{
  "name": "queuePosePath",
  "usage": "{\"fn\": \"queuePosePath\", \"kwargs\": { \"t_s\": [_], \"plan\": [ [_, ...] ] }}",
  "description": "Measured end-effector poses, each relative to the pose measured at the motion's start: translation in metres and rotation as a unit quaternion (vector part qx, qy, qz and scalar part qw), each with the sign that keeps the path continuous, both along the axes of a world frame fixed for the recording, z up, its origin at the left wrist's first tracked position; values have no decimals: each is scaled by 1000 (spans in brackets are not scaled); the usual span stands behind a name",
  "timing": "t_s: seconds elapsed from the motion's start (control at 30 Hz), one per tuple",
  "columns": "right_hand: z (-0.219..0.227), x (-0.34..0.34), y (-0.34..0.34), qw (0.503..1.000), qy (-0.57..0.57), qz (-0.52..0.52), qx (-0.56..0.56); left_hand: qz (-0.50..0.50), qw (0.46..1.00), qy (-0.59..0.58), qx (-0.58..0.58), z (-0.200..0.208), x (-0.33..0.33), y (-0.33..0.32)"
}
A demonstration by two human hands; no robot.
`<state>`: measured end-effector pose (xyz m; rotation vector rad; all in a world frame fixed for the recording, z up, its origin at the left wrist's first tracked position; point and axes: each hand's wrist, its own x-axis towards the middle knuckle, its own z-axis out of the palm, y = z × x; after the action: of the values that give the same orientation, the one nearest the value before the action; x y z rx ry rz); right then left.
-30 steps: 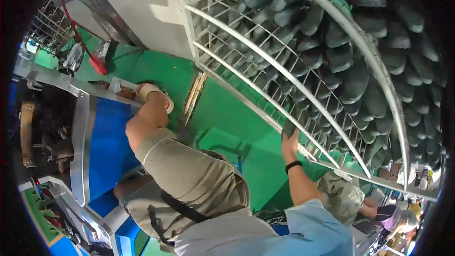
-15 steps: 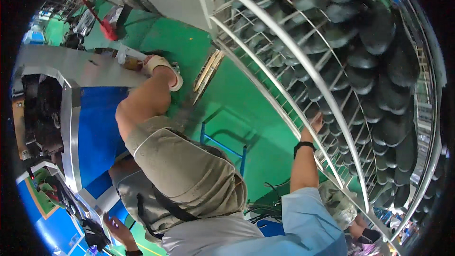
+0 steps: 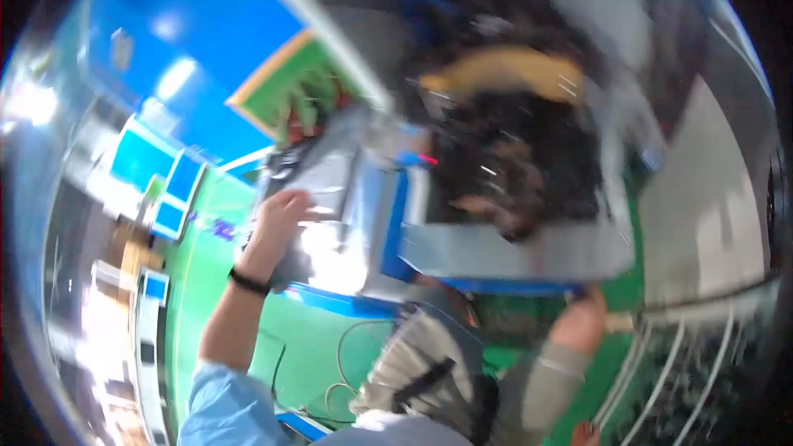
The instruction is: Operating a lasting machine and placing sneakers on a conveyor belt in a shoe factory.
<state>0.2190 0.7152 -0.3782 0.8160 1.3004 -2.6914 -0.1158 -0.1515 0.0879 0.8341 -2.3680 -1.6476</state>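
Observation:
My left hand (image 3: 282,213), a black band at its wrist, reaches over a shiny grey metal worktop (image 3: 332,258). Motion smears it, but its fingers look parted and nothing shows in them. Beside that worktop stands a pale machine frame (image 3: 529,252) around a dark, grimy work area (image 3: 529,157) with a yellow curved part (image 3: 504,70). Low at the right edge of my legs, only a small part of my right hand (image 3: 585,434) shows, close to a white wire rack (image 3: 636,380). Its fingers cannot be made out.
A green board with a wooden edge (image 3: 277,83) stands behind the worktop, dark items against it. Loose cables (image 3: 340,363) lie on the green floor (image 3: 211,272). Dark pieces (image 3: 743,372) fill the rack at lower right. Blue-topped units (image 3: 169,190) stand farther left.
My view has swung left from the rack to the machine and worktop. My left hand has come up over the worktop. My right hand, earlier at the rack's bars, is now low at the picture's edge.

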Motion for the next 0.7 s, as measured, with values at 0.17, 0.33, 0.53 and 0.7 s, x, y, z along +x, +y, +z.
{"fn": "queuePosePath", "kwargs": {
  "t_s": [0.17,0.33,0.53,0.7],
  "plan": [
    [197,-204,-252,874,-253,228,345,82,934,-75,-340,59,-30,-225],
    [263,-272,-277,820,-289,284,405,181,891,-100,-405,-54,-70,-381],
    [240,-286,-274,747,-340,303,485,163,869,-3,-467,-91,-115,-353],
    [215,-273,-241,705,-347,291,545,92,801,-117,-580,-52,-134,-307]
  ]
}}
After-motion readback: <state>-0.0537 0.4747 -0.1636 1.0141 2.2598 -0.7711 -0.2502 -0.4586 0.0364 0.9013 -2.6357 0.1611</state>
